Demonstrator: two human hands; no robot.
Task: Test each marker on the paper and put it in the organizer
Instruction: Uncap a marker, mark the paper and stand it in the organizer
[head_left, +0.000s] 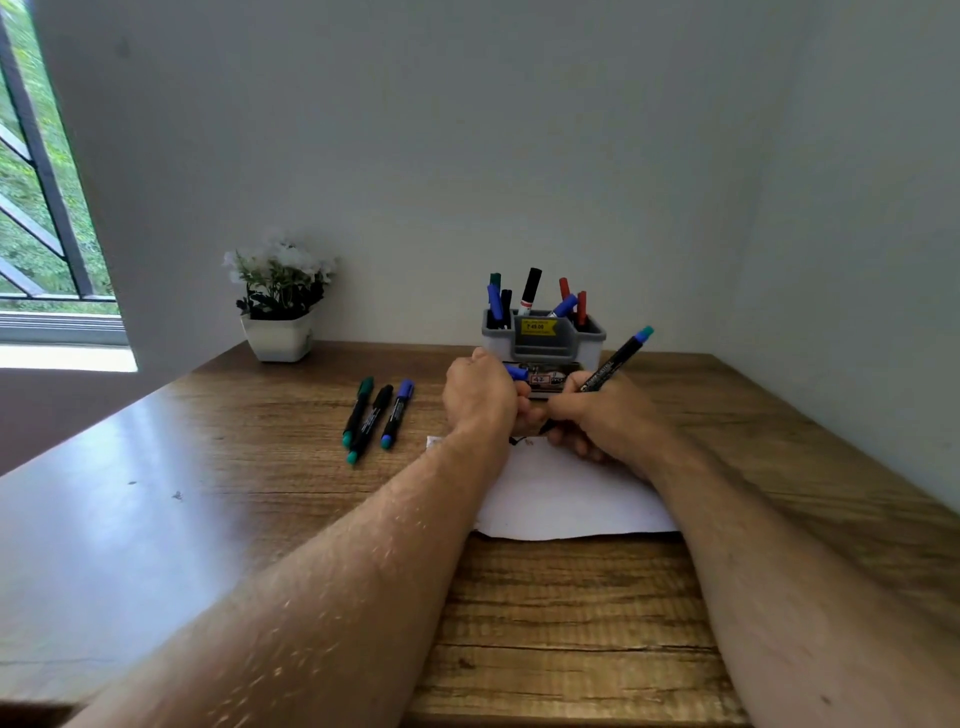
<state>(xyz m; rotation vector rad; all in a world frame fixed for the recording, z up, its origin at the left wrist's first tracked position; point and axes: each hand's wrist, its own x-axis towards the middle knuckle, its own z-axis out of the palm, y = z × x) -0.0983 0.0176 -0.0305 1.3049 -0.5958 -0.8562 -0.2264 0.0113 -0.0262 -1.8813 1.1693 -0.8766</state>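
Observation:
My right hand (602, 415) grips a black marker (615, 364) with a teal end, its tip down on the far edge of the white paper (566, 499). My left hand (480, 395) is closed around a blue cap (517, 372), right beside the marker's tip. A small dark mark shows on the paper between my hands. The grey organizer (543, 338) stands just behind my hands and holds several markers upright. Three more markers (376, 413) lie side by side on the table, left of the paper.
A white pot with white flowers (278, 306) stands at the back left of the wooden table (260, 493). The wall runs close behind the organizer. A barred window (36, 208) is at the far left.

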